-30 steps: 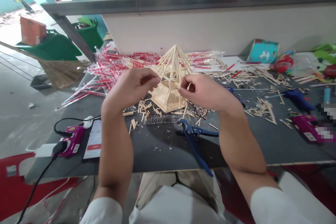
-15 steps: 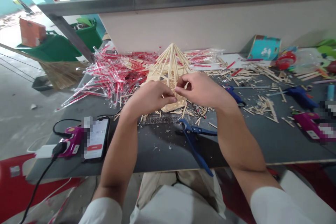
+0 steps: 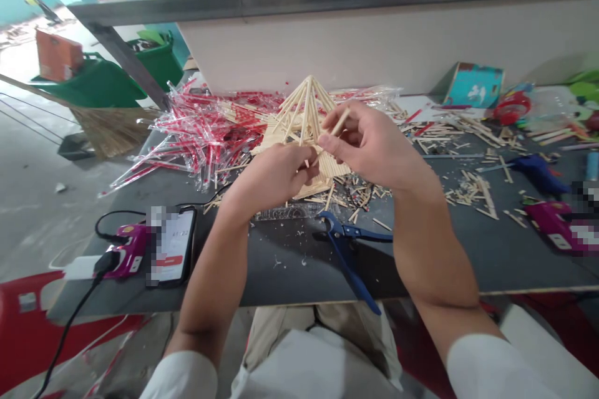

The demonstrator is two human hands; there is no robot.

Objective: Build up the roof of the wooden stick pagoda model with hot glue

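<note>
Pinched between the thumb and fingers of my right hand is a thin wooden stick, tilted up to the right. My left hand is closed just left of it, its fingertips curled together; what they hold is too small to make out. Both hands are in front of a model of pale wooden sticks, whose sticks lean together into a peak over a flat slatted base. My hands hide part of the model's front. Nearer me lie a clear ruler and a blue-handled cutter.
Red-and-clear plastic wrappers heap up at the left. Loose sticks and a blue glue gun lie at the right. A phone rests beside a purple power strip. A metal rail crosses behind the table.
My right hand has lifted and turned a little, and a stick now shows in its fingers. My left fingers have curled in more, staying near the model.
</note>
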